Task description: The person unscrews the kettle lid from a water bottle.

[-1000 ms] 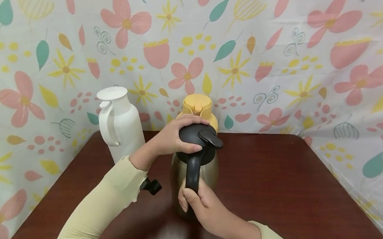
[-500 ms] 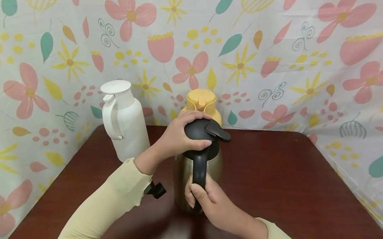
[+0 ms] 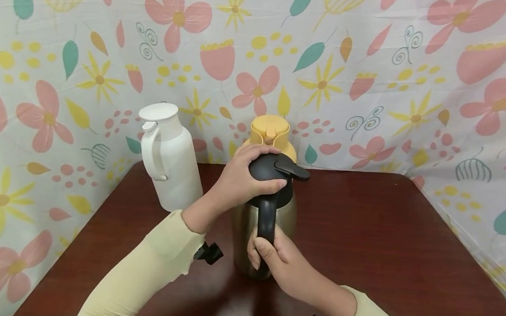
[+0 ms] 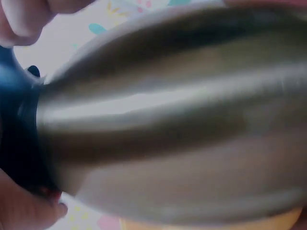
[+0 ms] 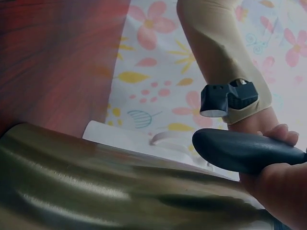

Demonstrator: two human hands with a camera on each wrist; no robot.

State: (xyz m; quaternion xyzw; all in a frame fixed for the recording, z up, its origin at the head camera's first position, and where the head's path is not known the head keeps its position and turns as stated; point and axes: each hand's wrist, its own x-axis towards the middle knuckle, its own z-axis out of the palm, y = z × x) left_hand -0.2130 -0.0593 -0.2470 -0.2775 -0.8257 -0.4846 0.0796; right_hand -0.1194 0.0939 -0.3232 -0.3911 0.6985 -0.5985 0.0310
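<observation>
1. Head view: the steel jug [image 3: 244, 238] stands at the centre of the frame on the dark red table [image 3: 366, 228].
2. Same view: the left hand [image 3: 246, 177] clasps the black lid [image 3: 264, 168], thumb along the near side, fingers over the far side. Lower, the right hand [image 3: 285, 262] has its fingers wrapped round the black handle [image 3: 267, 218].
3. Same view: the white jug [image 3: 179, 166] is left of centre; the yellow jug [image 3: 270, 124] is behind the steel one, partly hidden.
4. Left wrist view: steel fills the frame sideways; blurred digits show upper left and lower left, their grip impossible to tell.
5. Right wrist view: the handle lies right, thumb and fingers around it.
</observation>
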